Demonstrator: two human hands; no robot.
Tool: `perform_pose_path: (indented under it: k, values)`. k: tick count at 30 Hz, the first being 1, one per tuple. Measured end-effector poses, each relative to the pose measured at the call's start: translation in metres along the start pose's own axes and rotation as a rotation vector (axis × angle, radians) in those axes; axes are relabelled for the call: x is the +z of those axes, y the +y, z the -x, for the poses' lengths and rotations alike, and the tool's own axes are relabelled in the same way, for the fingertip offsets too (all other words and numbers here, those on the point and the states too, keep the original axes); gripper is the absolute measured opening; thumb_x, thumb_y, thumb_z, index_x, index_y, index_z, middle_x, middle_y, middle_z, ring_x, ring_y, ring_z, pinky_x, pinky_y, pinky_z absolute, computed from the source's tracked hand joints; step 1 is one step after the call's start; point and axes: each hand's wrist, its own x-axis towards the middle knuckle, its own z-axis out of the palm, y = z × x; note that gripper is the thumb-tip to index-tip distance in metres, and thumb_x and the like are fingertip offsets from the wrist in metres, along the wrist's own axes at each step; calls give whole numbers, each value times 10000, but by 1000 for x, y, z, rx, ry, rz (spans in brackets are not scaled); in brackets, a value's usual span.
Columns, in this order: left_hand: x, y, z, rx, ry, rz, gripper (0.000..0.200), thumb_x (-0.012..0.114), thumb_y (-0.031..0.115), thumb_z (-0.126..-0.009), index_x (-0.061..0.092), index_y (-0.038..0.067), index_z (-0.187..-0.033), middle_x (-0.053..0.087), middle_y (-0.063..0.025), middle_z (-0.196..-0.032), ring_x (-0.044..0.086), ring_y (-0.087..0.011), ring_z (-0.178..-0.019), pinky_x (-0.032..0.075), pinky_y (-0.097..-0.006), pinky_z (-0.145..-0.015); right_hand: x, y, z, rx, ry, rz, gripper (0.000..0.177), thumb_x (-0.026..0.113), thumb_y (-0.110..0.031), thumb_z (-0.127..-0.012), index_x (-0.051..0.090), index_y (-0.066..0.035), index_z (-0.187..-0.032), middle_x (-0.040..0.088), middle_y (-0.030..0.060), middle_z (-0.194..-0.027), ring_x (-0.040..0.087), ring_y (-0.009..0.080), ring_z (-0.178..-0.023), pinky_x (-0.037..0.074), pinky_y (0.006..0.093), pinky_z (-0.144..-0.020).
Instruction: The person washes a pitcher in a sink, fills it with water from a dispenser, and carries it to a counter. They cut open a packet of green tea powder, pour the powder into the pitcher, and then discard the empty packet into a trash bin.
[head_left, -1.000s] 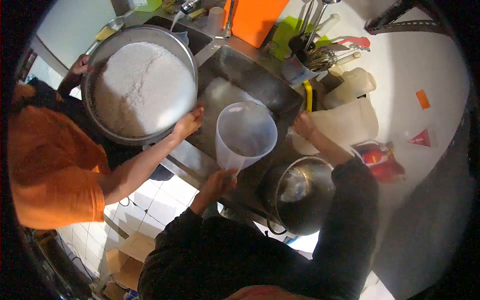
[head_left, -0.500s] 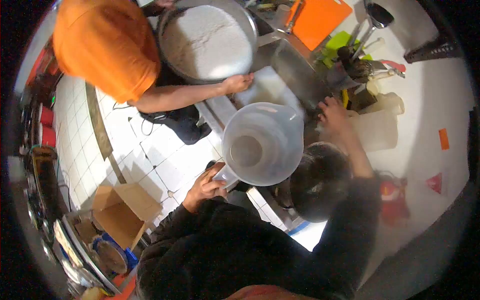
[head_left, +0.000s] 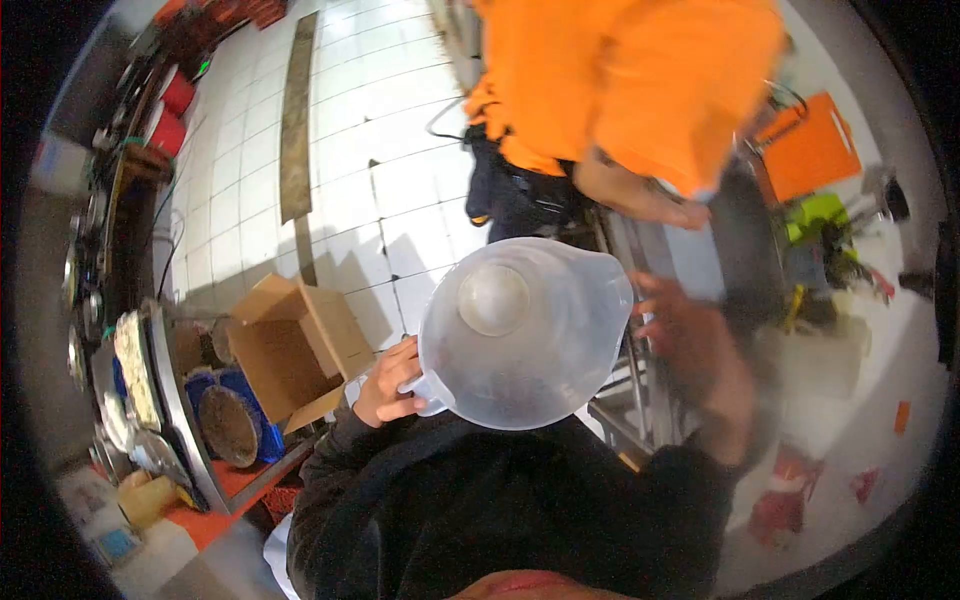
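Observation:
A large translucent plastic jug [head_left: 545,370] is held up in front of my body, its mouth facing me and its round base showing inside. My left hand [head_left: 388,385] is wrapped round the jug's handle. On the other side, my right hand [head_left: 695,335] is smeared by motion, with its fingers stretched out and apart right by the spout side of the rim. Beyond the jug, a person in an orange shirt [head_left: 620,70] leans over the counter, one forearm reaching across it.
An orange cutting board [head_left: 808,150] and a lime-green item [head_left: 815,215] lie along the counter at right. At left, an open cardboard box [head_left: 285,360] stands beside a shelf with a blue container [head_left: 268,440]. White floor tiles [head_left: 400,150] stretch ahead.
The view has swung left. My right hand has come from the counter toward the jug, which is tilted more. The person in orange now covers the counter; the big pot of white powder is out of sight.

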Motion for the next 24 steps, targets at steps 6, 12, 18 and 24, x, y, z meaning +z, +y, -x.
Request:
perform_pose_path:
  k: [6, 12, 18, 24]
  values:
    - [-120, -42, 28, -155, 150, -95, 476, 553, 298, -700, 549, -27, -1047, 575, -216, -971, 558, -395, -881, 442, -436, -786, 149, -55, -128, -234, 75, -395, 431, 497, -71, -900, 356, 7, -1300, 543, 189, -1129, 616, 237, -918, 554, 329, -708]
    - [-208, -123, -26, 279, 861, -22, 412, 702, 295, -723, 545, 13, -979, 603, -165, -967, 590, -282, -825, 464, -324, -750, 213, -87, -249, -166, 61, -649, 492, 472, 38, -880, 334, -10, -1350, 544, 144, -1194, 590, 161, -957, 524, 280, -730]
    - [-317, -104, -93, -531, 514, -403, 435, 794, 243, -696, 553, -1, -965, 607, -159, -1036, 580, -269, -933, 451, -360, -833, 209, -124, -409, -258, 17, -505, 456, 545, -52, -855, 395, -36, -1286, 587, 165, -1052, 631, 189, -819, 537, 315, -633]
    - [-389, -119, -171, -516, 719, -209, 311, 761, 104, -723, 631, -16, -979, 672, -86, -869, 593, -129, -819, 455, -266, -742, 201, -197, -559, -291, -135, -459, 444, 458, -126, -911, 384, -32, -1339, 591, 205, -1108, 624, 173, -753, 512, 290, -659]
